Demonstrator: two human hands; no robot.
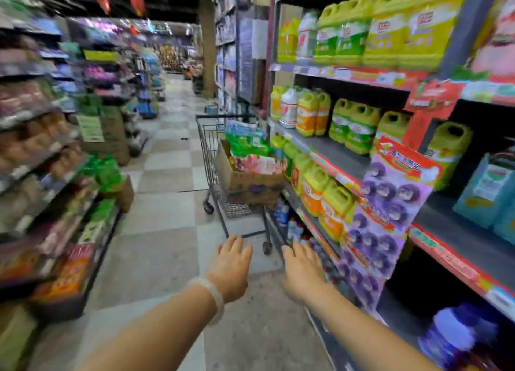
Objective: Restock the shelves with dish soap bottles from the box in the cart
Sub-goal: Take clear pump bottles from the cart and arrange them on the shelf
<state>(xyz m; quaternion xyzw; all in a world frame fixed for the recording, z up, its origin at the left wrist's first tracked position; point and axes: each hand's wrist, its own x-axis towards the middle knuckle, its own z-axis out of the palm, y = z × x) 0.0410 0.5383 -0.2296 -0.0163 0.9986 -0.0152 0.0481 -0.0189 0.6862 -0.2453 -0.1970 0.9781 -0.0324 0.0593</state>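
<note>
The fingers of the left hand (pixel 229 264) lie straight and close together, palm down, gripping nothing. The fingers of the right hand (pixel 302 270) are likewise extended and slightly spread, and they hold nothing either. Both hands reach forward over the checkered floor (pixel 164 231), short of the cart (pixel 223 175) and not touching it. A pale bangle (pixel 209 295) circles the left wrist, and both forearms are bare.

The cart, a wire shopping trolley with a dark handle, stands ahead of the hands in the aisle, its right side close against the shelving (pixel 334 153). Inside the cart sits an open cardboard box (pixel 250 181), its flaps up. Packets in green, blue and pink show above the box rim and behind it; blur hides whether these are the dish soap containers.

To the right of the cart, the shelves carry rows of yellow jugs (pixel 359 125) with green or orange labels, on several levels, with bare grey shelf board in front of some of them. Nearer than the cart, a purple hanging card display (pixel 390 203) is fixed to the shelf edge, just beside the right hand. Red and white price strips run along the shelf fronts. Left of the cart, across the aisle, another run of shelves (pixel 41 161) holds mixed packaged goods, heavily blurred.
</note>
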